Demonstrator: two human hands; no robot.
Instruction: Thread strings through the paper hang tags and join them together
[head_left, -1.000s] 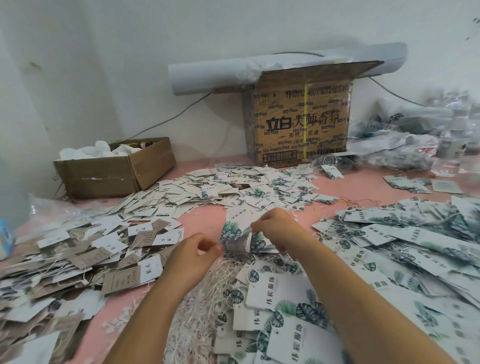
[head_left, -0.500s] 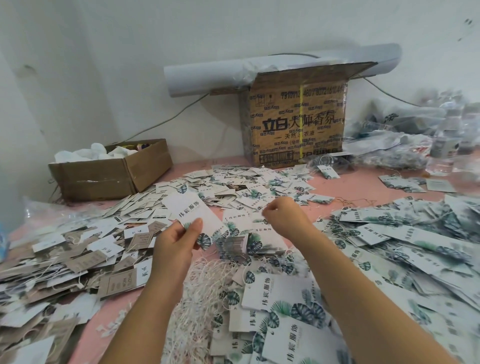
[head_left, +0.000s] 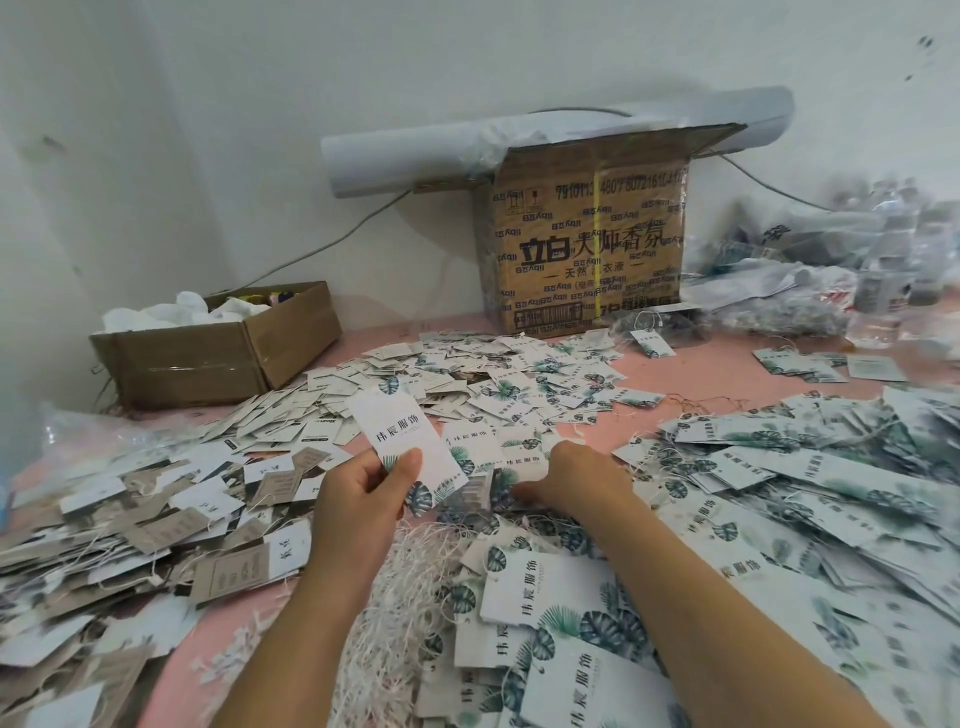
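Left hand (head_left: 363, 493) pinches one tag (head_left: 400, 441); right hand (head_left: 576, 483) at tag pile (head_left: 483, 449).

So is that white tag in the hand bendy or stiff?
Probably fairly stiff: the tag stands out flat though the left hand pinches only its lower part. Likely very light, since a mere pinch holds it up. Being paper, it could crease if squeezed.
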